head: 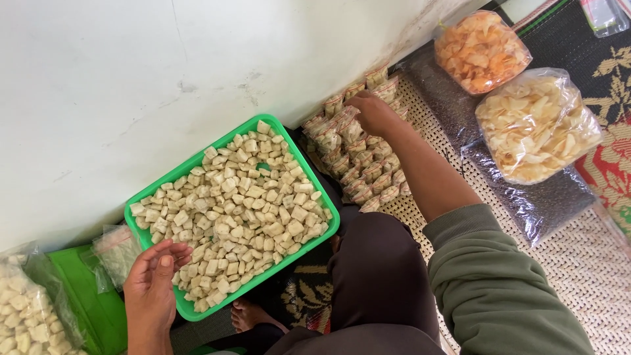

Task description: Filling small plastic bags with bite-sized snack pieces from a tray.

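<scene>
knees and a green sleeve up close, left hand [152, 284] open over the green tray [303, 165] still heaped with pale snack cubes [236, 210], right hand [373, 113] resting on rows of filled little packets [358, 154], grip unclear, so packing looks roughly midway.

Tray [314, 172] of snack cubes [240, 210] against the wall [131, 85], packet rows [358, 154] right of it, two chip bags [513, 92] farther right.

Olive-green sleeve [499, 283] pushed up right forearm; dark brown trousers [381, 276]; bare foot [248, 315].
</scene>
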